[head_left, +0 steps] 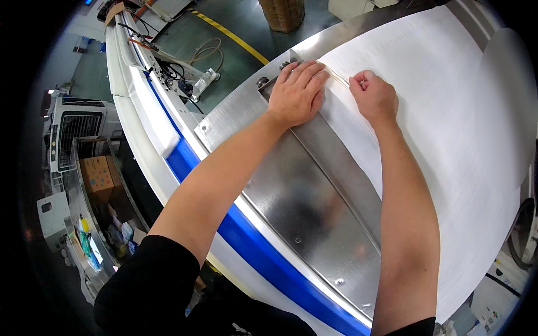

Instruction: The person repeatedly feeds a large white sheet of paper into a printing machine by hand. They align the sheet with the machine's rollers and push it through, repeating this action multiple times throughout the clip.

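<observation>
A large white sheet (431, 112) of fabric or paper lies over a metal worktop (291, 213). Its near edge, with a thin tan line, runs between my two hands. My left hand (297, 92) rests with fingers stretched out over the far end of a long metal bar (330, 162), its fingertips by the sheet's corner. To its right, my right hand (374, 96) is closed in a pinch at the sheet's edge. The fingers partly hide what is between them. Two dark knobs (263, 82) sit at the bar's end, beside my left hand.
A blue and white rail (246, 235) runs along the worktop's near side. Farther left stand a bin (78, 168) holding a cardboard box (101, 173), and a white cooler (78, 129). Hoses (210, 53), a yellow floor line (230, 36) and a brown drum (282, 12) are beyond the worktop.
</observation>
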`<action>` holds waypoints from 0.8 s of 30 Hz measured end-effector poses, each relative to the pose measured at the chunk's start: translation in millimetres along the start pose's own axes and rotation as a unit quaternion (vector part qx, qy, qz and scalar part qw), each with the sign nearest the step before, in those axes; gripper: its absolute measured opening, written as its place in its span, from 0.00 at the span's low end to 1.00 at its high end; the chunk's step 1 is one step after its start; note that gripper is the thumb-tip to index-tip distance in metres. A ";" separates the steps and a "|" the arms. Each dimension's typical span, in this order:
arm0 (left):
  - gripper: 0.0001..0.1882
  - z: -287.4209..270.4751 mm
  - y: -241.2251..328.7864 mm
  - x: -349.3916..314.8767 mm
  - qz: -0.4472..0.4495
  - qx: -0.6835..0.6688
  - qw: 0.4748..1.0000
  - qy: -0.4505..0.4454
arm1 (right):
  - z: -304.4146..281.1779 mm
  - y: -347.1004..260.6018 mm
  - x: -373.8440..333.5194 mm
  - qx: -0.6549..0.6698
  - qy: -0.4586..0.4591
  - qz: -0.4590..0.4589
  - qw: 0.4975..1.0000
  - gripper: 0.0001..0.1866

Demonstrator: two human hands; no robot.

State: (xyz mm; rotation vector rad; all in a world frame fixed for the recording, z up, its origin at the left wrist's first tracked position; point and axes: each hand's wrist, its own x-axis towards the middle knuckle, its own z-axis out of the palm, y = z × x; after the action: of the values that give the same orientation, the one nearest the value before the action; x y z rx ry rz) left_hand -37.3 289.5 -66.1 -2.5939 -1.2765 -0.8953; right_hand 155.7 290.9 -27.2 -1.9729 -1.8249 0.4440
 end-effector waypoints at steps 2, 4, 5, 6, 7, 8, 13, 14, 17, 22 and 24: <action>0.20 -2.0 -0.6 0.5 0.000 0.007 1.000 -0.002 | -1.9 0.1 0.5 0.004 -0.004 0.000 1.000 0.10; 0.18 -5.5 -0.6 0.4 0.000 0.014 1.000 -0.006 | -1.5 -0.5 0.0 -0.001 -0.001 0.002 1.000 0.10; 0.18 -8.5 0.4 -1.1 0.001 0.019 1.000 -0.009 | -2.5 0.3 0.2 -0.004 0.002 0.003 1.000 0.10; 0.18 -11.7 0.8 -2.1 0.002 0.023 1.000 -0.011 | -4.7 1.8 0.7 0.005 -0.003 0.002 1.000 0.10; 0.18 -16.2 -1.3 -4.7 0.012 0.027 0.999 -0.018 | -5.7 0.3 -0.7 0.017 -0.009 0.001 1.000 0.10; 0.18 -21.1 -3.5 -7.3 0.023 0.031 0.999 -0.025 | -6.9 -0.8 -2.8 0.028 -0.014 0.001 0.999 0.10; 0.18 -44.3 -17.7 1.9 0.157 0.008 0.983 -0.100 | -21.8 -5.3 -54.5 0.117 0.003 -0.064 0.991 0.11; 0.16 -46.1 -20.3 7.2 0.186 0.017 0.973 -0.134 | -26.5 -4.8 -79.4 0.090 0.015 -0.050 0.995 0.13; 0.20 -64.5 -19.8 18.4 0.142 0.065 0.937 -0.314 | -33.7 25.3 -159.9 -0.036 0.069 0.025 0.997 0.17; 0.30 -59.1 2.9 42.4 0.161 0.251 0.847 -0.440 | -93.3 151.9 -308.2 -0.206 0.125 0.178 0.954 0.21; 0.30 -54.3 19.0 41.1 0.140 0.303 0.856 -0.395 | -135.9 205.1 -368.1 -0.226 0.091 0.235 0.941 0.24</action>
State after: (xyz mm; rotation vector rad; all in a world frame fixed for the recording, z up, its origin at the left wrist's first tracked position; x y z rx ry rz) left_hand -28.5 286.7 4.0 -2.5118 -0.9959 0.6213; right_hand 367.1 -98.1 -29.9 -2.6755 -1.4161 -0.0421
